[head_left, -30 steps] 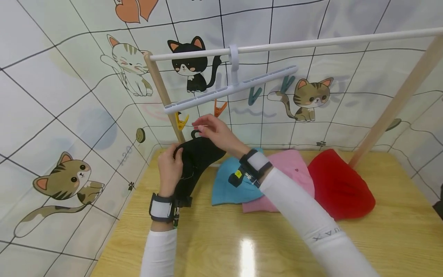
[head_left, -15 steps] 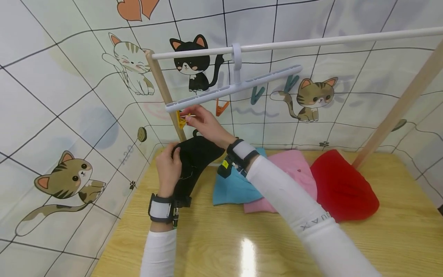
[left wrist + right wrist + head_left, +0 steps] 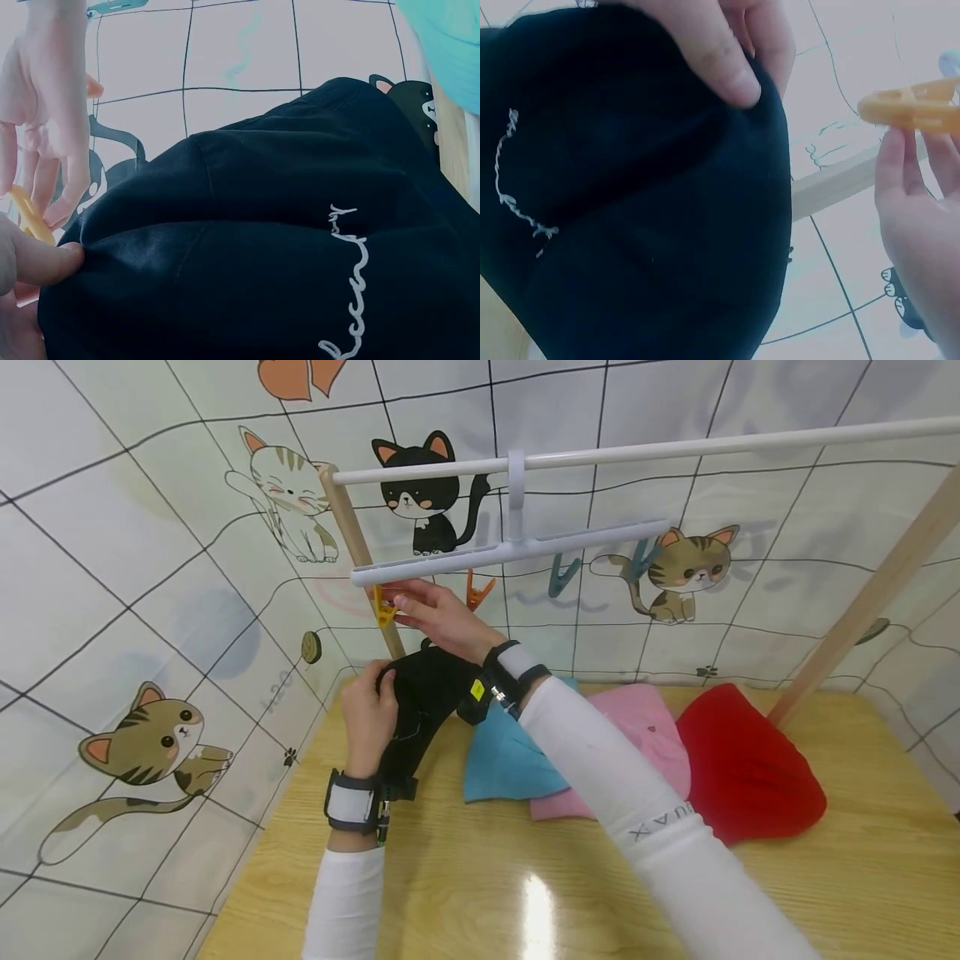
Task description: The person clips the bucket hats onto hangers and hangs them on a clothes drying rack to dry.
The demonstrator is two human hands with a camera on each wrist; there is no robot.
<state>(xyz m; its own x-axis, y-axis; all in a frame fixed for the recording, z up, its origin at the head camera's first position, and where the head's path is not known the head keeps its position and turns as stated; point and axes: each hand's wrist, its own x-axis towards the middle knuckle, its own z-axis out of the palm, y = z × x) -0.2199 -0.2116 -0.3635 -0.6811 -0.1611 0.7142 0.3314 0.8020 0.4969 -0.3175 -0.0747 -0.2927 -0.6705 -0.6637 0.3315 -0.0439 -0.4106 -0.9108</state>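
In the head view my left hand (image 3: 366,718) grips the edge of a black hat (image 3: 429,681), its thumb on the near side. White stitched script runs over the hat's cloth in the left wrist view. Above it, my right hand (image 3: 450,620) pinches a yellow clip (image 3: 385,612) under the left end of a pale hanger (image 3: 450,562). The right wrist view has the yellow clip (image 3: 907,105) at the fingertips, apart from the black hat (image 3: 652,180). Where the clip joins the hanger is partly hidden by fingers in the head view.
The hanger hooks over a white rail (image 3: 675,452) on wooden posts. An orange clip (image 3: 477,591) and two teal clips (image 3: 562,577) hang from it. Blue (image 3: 502,760), pink (image 3: 645,727) and red (image 3: 750,768) hats lie on the wooden table (image 3: 465,877). Cat-printed walls stand close behind.
My right hand has moved up and left to the yellow clip and taken hold of it. The hanger has swung, its left end higher and farther left. The left hand keeps its hold on the black hat.
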